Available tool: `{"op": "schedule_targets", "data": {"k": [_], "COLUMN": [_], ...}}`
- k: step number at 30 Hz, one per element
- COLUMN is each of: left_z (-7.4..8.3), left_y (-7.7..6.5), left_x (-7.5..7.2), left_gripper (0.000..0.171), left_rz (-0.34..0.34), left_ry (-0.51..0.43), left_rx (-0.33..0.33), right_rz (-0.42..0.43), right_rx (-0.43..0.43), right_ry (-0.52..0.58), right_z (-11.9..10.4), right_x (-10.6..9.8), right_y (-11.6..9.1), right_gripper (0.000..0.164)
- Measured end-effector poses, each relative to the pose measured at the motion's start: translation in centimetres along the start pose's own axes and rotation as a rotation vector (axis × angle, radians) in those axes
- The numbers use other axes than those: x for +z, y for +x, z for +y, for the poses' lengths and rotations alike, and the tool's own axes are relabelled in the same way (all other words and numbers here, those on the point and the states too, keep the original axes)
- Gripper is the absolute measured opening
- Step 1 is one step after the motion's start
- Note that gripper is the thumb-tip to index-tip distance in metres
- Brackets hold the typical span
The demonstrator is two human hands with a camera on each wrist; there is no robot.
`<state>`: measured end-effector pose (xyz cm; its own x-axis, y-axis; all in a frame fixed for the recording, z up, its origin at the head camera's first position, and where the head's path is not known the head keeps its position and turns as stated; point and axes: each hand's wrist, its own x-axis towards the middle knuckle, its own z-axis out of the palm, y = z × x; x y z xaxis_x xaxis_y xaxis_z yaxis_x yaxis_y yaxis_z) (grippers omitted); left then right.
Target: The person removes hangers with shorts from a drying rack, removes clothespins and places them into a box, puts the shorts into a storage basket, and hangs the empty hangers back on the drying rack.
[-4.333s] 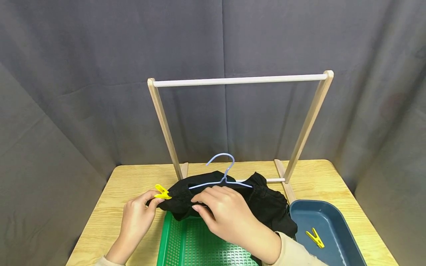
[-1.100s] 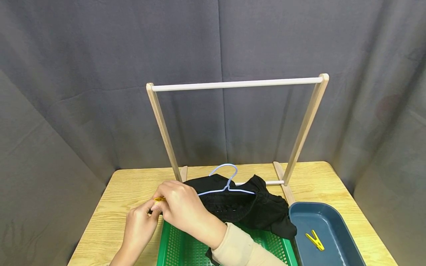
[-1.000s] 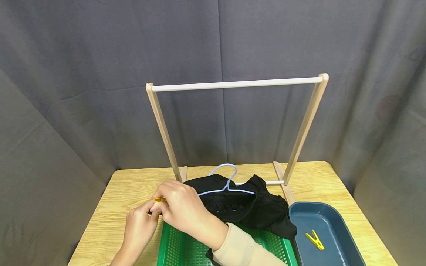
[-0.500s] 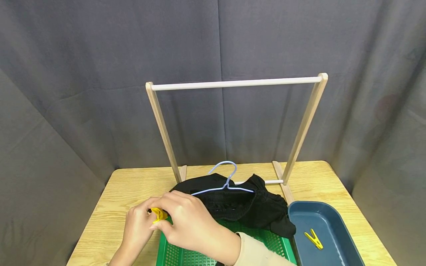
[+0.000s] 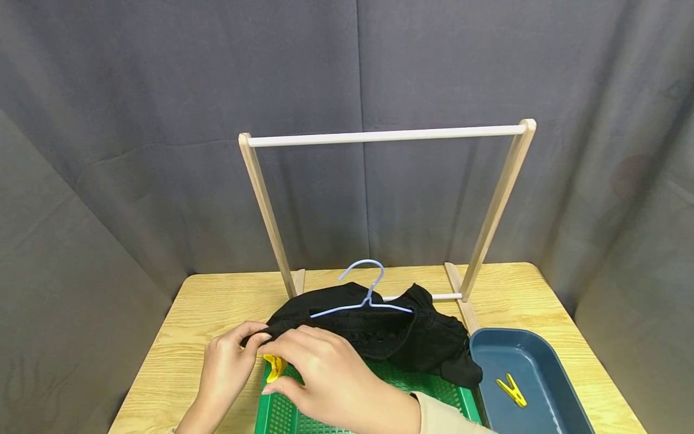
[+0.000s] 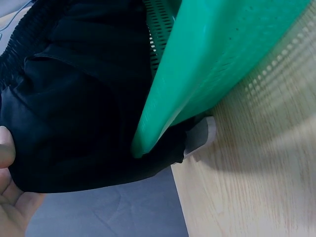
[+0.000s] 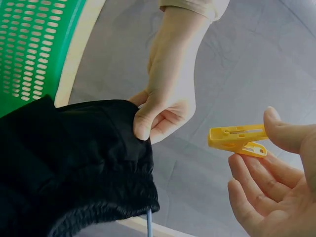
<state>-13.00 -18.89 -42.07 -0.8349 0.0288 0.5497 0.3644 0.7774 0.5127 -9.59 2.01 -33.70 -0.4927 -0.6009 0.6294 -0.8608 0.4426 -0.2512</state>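
In the head view my left hand (image 5: 223,364) pinches the left end of the black elastic-waist pants (image 5: 444,343) between thumb and fingers. The right wrist view shows that same grip on the fabric, beside the gathered waistband. My right hand (image 5: 331,383) holds a yellow clothespin (image 7: 237,136) between thumb and fingertips, apart from the cloth. A light blue hanger (image 5: 368,299) lies along the waistband, its hook pointing up and its left end covered by fabric. The pants drape over the green basket (image 5: 262,410), whose rim shows close in the left wrist view.
Behind the pants stands a wooden rack with a white top bar (image 5: 387,135). To the right, a dark blue tray (image 5: 534,374) holds another yellow clothespin (image 5: 512,390). All stand on a wooden table (image 5: 157,361) before grey curtains.
The yellow clothespin, earlier at the left end of the pants, has come away in my right hand. That hand has drawn back right and down; my left hand keeps its grip there.
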Motion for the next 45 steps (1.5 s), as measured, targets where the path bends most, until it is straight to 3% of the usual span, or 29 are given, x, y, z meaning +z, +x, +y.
{"op": "schedule_targets", "data": {"k": [10, 17, 28, 35, 45], "left_z": [-0.1, -0.1, 0.1, 0.1, 0.1], "left_y": [-0.1, 0.1, 0.1, 0.2, 0.1], "left_x": [0.1, 0.1, -0.1, 0.0, 0.0], "left_gripper": [0.011, 0.014, 0.012, 0.012, 0.012], "left_rz": [0.004, 0.028, 0.012, 0.023, 0.013], "left_ry": [0.023, 0.043, 0.032, 0.034, 0.012], "left_rx": [0.008, 0.022, -0.034, -0.011, -0.037], "right_rz": [-0.016, -0.022, 0.063, 0.050, 0.137], "right_rx": [0.004, 0.029, -0.086, -0.051, -0.089], "right_ry": [0.031, 0.115, 0.055, 0.018, -0.067], "right_z": [0.8, 1.4, 3.5, 4.6, 6.5], "right_x": [-1.1, -1.3, -2.2, -3.8, -6.0], "right_y": [-2.7, -4.9, -8.1, -10.1, -12.6], "right_gripper": [0.036, 0.036, 0.032, 0.034, 0.034]}}
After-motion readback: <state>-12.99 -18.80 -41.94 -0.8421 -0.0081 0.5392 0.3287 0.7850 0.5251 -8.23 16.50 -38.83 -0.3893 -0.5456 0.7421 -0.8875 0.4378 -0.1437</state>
